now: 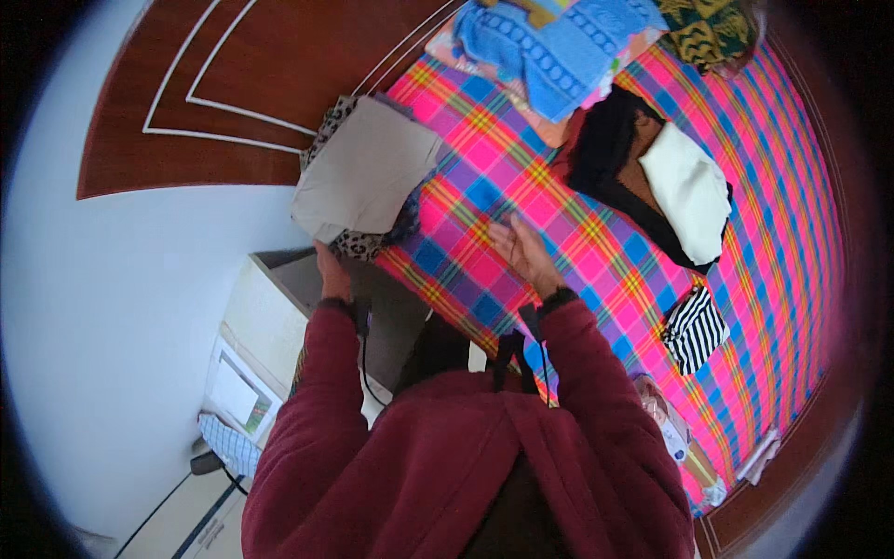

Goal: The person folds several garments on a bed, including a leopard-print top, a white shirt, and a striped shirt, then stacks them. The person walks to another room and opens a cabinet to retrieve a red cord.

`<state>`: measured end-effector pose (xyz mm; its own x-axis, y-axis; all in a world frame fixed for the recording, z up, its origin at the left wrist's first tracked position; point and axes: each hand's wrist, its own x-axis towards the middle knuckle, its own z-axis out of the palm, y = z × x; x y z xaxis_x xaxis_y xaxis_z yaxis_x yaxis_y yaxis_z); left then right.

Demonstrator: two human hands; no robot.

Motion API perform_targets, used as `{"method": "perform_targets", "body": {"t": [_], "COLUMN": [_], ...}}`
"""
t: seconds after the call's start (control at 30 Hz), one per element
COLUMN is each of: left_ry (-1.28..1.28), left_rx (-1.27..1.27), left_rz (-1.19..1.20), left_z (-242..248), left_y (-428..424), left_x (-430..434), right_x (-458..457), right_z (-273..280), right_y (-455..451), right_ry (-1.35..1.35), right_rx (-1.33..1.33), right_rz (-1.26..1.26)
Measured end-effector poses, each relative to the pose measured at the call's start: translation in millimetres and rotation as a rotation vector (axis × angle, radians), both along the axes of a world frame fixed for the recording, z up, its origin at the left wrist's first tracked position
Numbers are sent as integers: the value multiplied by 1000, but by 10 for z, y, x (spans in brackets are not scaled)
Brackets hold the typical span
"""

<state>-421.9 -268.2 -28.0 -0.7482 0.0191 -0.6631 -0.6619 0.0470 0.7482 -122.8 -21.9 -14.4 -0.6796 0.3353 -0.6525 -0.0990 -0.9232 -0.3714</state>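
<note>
A folded beige cloth tops a pile at the bed's left corner. Beneath it show a leopard-print fabric and a dark blue fabric. My left hand is at the pile's near edge, its fingertips at the beige cloth; whether they grip it is hidden. Over the plaid bedspread, my right hand is held with fingers apart and nothing in it. To its right lie a folded black and brown garment and, on that, a folded white cloth.
A blue patterned towel lies on other fabric at the far side, near a green and yellow cloth. A striped black-and-white cloth rests on the right. The brown headboard and a pale cabinet stand left.
</note>
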Motion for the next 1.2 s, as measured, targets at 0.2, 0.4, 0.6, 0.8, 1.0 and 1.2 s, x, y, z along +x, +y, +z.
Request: {"method": "perform_targets", "body": {"t": [0.2, 0.4, 0.6, 0.8, 1.0, 1.2], "left_ry": [-120, 279, -142, -215, -233, -249], "left_rx": [182, 72, 82, 16, -12, -33], "left_rz": [-9, -540, -175, -169, -189, -209], "left_z": [-731, -1388, -1161, -986, -924, -791], "left_y": [-171, -712, -816, -929, -929, -959], "left_x": [-538, -873, -821, -744, -783, -736], "right_x": [-1046, -1729, -2121, -2219, -2241, -2133], "right_z": [-135, -411, -667, -758, -832, -854], "right_y": [271, 245, 288, 384, 328, 314], "right_ry": [-95, -50, -52, -39, 31, 120], "right_rx": [57, -5, -138, -91, -168, 42], "right_rz": [100, 107, -10, 135, 70, 158]}}
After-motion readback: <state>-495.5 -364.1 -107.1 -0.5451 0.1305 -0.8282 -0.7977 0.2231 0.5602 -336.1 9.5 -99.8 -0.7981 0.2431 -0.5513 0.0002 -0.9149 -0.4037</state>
